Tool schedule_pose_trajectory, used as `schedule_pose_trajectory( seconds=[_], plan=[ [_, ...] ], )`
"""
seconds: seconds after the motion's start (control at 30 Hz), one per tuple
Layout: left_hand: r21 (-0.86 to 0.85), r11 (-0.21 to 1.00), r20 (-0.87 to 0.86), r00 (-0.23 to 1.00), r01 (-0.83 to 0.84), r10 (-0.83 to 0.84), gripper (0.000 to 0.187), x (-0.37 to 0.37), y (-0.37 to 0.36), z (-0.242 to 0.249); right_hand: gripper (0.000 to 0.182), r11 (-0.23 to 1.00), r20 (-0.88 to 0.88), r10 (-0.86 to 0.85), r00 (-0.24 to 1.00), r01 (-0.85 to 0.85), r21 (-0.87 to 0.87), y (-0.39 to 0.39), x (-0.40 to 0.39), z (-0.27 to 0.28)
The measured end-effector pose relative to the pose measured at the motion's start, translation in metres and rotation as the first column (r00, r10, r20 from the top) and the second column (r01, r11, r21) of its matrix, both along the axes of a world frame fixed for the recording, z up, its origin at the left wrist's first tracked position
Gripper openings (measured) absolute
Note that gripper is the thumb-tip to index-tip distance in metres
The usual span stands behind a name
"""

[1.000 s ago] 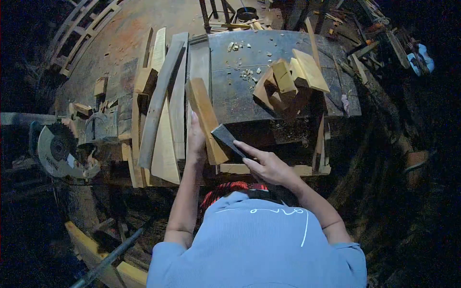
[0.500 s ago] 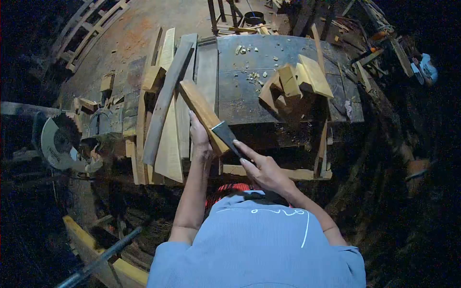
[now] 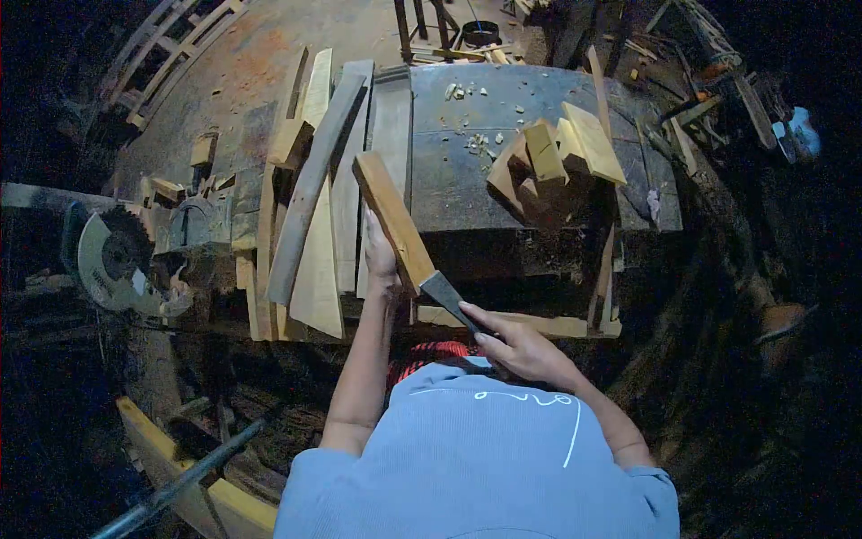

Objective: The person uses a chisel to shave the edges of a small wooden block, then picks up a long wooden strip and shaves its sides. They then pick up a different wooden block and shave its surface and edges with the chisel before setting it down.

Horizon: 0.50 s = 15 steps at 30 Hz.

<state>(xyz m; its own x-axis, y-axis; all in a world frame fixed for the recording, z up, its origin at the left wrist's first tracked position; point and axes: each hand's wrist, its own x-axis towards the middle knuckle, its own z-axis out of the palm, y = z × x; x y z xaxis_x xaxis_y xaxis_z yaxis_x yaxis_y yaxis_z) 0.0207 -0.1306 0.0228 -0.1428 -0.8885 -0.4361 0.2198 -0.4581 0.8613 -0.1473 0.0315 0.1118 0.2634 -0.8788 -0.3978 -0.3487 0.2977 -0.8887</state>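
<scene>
A brown wood block [image 3: 391,214] slants up and away from my body, its lower end near my shirt. My left hand [image 3: 380,253] is closed round its left side; part of the fingers is hidden behind the wood. My right hand [image 3: 528,353] grips a chisel [image 3: 445,295] with a broad, flat dark blade. The blade's wide end lies at the block's lower end, and the rest of the tool is covered by my fingers.
Long boards [image 3: 316,202] lie side by side on the left of the dark workbench [image 3: 449,202]. Cut wood pieces [image 3: 543,153] are piled on its right, with chips [image 3: 480,142] scattered behind. A toothed circular saw blade [image 3: 126,235] stands at far left.
My right hand and the chisel have moved down and right, from partway along the block to its lower end. The block has shifted slightly right and stands a little steeper in my left hand.
</scene>
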Motion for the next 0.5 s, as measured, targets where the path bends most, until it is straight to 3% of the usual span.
schedule_pose_trajectory(
  seconds=[0.03,0.13,0.2,0.23,0.27,0.37,0.4,0.47,0.5],
  plan=[
    [0.018,1.000,-0.037,0.999,-0.012,0.013,0.060,0.002,-0.003,-0.006,0.046,0.992,0.062,-0.014,0.998,0.021,-0.126,0.004,-0.001,-0.004],
    [0.044,0.999,-0.114,0.993,-0.007,0.012,0.059,-0.010,0.001,-0.004,0.047,0.991,0.017,-0.121,0.993,0.121,-0.057,-0.022,-0.009,0.006],
    [-0.123,0.989,-0.079,0.993,0.078,-0.088,0.059,-0.021,0.009,0.007,0.048,0.986,-0.007,-0.117,0.993,0.117,0.118,-0.046,-0.010,0.016],
    [-0.067,0.994,0.037,0.996,0.089,-0.086,0.061,-0.024,0.010,0.013,0.048,0.991,-0.029,-0.112,0.993,0.114,0.067,-0.047,-0.007,0.009],
    [-0.075,0.993,0.040,0.995,0.093,-0.090,0.061,-0.022,0.006,0.010,0.049,0.994,-0.052,-0.108,0.993,0.108,0.014,-0.048,-0.004,0.001],
    [-0.166,0.985,-0.021,0.999,-0.036,0.033,0.058,-0.015,-0.007,0.002,0.048,1.000,-0.162,0.005,0.987,0.000,0.026,-0.018,-0.002,-0.002],
    [-0.161,0.986,-0.021,0.999,-0.045,0.043,0.058,-0.014,-0.009,0.007,0.048,0.987,-0.203,0.123,0.972,-0.097,0.130,-0.014,-0.005,0.018],
    [-0.304,0.951,0.233,0.965,-0.048,0.123,0.057,-0.012,-0.011,0.016,0.048,0.938,-0.106,-0.010,0.994,-0.027,-0.346,0.018,-0.003,-0.025],
    [-0.296,0.954,0.237,0.964,-0.048,0.121,0.057,-0.010,-0.013,0.011,0.048,0.941,-0.104,-0.009,0.995,-0.027,-0.338,0.016,-0.004,-0.017]
  ],
)
